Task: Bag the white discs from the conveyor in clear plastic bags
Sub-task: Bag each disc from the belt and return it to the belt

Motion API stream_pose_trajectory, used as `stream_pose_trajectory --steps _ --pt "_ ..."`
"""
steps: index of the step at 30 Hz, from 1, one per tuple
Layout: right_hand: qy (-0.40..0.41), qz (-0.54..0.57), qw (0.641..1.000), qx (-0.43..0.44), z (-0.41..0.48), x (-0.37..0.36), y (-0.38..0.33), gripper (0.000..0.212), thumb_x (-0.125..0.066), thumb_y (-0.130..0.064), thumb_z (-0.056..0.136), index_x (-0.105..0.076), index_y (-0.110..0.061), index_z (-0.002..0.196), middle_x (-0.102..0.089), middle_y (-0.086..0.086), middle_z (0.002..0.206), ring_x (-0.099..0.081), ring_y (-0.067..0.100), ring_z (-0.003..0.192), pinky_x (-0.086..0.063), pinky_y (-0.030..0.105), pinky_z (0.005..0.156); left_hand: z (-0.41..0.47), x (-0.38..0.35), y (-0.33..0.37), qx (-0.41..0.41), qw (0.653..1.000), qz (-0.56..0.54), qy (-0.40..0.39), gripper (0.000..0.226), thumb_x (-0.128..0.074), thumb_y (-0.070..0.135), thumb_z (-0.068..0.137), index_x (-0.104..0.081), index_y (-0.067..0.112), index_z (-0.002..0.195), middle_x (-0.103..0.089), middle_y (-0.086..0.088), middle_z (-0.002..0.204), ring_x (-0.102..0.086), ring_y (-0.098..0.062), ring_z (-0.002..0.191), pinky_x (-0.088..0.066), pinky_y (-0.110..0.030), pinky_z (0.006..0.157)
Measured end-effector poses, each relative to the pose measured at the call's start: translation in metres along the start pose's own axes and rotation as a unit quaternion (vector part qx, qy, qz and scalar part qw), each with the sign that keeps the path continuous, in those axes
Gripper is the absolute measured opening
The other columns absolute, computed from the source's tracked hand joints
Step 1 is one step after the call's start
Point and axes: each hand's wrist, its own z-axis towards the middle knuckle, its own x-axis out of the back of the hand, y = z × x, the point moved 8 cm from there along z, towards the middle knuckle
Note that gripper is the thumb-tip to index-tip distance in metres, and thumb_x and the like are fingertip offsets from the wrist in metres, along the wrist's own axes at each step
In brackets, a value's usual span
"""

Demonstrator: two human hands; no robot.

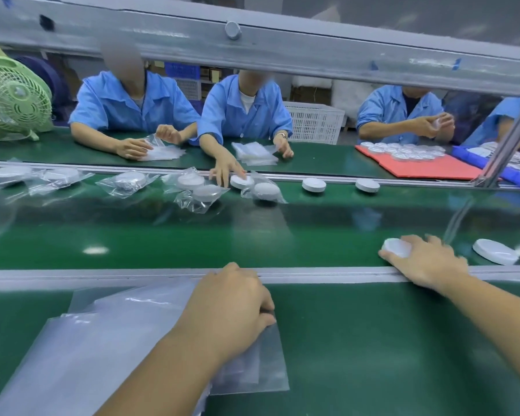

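Left hand (231, 304) on bags (102, 340), right hand (427, 261) round one disc (398, 248)

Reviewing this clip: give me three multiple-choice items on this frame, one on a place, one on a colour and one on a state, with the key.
1. The clear bags under the left hand lie:
A) on the floor
B) on the near bench
C) in a white crate

2. The sheet under the far discs at the right is:
A) blue
B) yellow
C) red

3. The right hand is:
A) gripping a bare disc on the belt
B) open and empty
C) holding a bag

Key:
1 B, the bags sit on the green surface on this side of the rail.
2 C, the sheet is plainly red.
3 A, the fingers curl over an unbagged white disc.
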Motion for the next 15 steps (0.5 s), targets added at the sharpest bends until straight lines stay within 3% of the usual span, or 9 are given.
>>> stream_pose_trajectory --steps 3,5,7,10,12,15 --pt "0.036 0.068 0.996 0.047 0.002 0.008 0.017 0.063 -0.06 -0.06 0.09 -0.053 -0.028 0.144 -0.05 0.009 0.143 -0.057 0.034 0.121 -0.047 0.044 0.097 -0.003 -0.006 -0.004 0.023 0.994 -0.083 -0.074 0.015 -0.072 0.047 0.083 -0.079 0.037 0.093 -0.074 0.018 0.089 -0.065 -0.005 0.085 -0.058 -0.03 0.076" --pt "0.078 0.043 0.992 0.085 -0.002 0.016 0.012 0.047 -0.054 -0.044 0.098 -0.056 -0.023 0.139 -0.056 0.009 0.136 -0.059 0.034 0.117 -0.049 0.042 0.09 -0.004 -0.008 -0.002 0.019 0.991 -0.088 -0.097 0.014 -0.074 0.047 0.084 -0.079 0.036 0.092 -0.073 0.019 0.094 -0.066 -0.004 0.087 -0.058 -0.031 0.077" --pt "0.091 0.024 0.991 0.095 -0.006 0.016 0.006 0.046 -0.048 -0.045 0.099 -0.052 -0.025 0.14 -0.058 0.008 0.136 -0.058 0.034 0.117 -0.047 0.043 0.09 -0.004 -0.007 -0.001 0.006 0.993 -0.062 -0.097 0.013 -0.07 0.043 0.087 -0.078 0.036 0.093 -0.073 0.021 0.1 -0.065 -0.004 0.091 -0.057 -0.03 0.078" --pt "0.042 0.01 0.995 0.095 -0.004 0.004 -0.003 0.063 -0.052 -0.066 0.094 -0.043 -0.034 0.148 -0.048 0.005 0.149 -0.051 0.034 0.129 -0.043 0.046 0.101 -0.003 -0.006 -0.002 -0.008 0.996 -0.029 -0.08 0.016 -0.061 0.035 0.09 -0.076 0.029 0.09 -0.073 0.019 0.099 -0.064 -0.005 0.089 -0.057 -0.03 0.076" --pt "0.023 0.073 0.991 0.106 -0.001 0.0 -0.01 0.065 -0.058 -0.062 0.094 -0.046 -0.028 0.149 -0.05 0.008 0.146 -0.054 0.034 0.127 -0.043 0.043 0.101 -0.002 -0.004 -0.003 -0.009 0.998 -0.024 -0.054 0.019 -0.056 0.033 0.091 -0.067 0.024 0.079 -0.072 0.017 0.087 -0.063 -0.006 0.079 -0.055 -0.028 0.07" --pt "0.046 0.019 0.99 0.133 -0.003 0.002 -0.024 0.053 -0.048 -0.054 0.102 -0.047 -0.021 0.145 -0.058 0.009 0.135 -0.057 0.033 0.119 -0.049 0.045 0.096 -0.001 -0.001 -0.002 -0.005 0.999 -0.044 -0.012 0.023 -0.054 0.035 0.094 -0.065 0.03 0.075 -0.055 0.019 0.057 -0.052 -0.003 0.06 -0.042 -0.023 0.057"
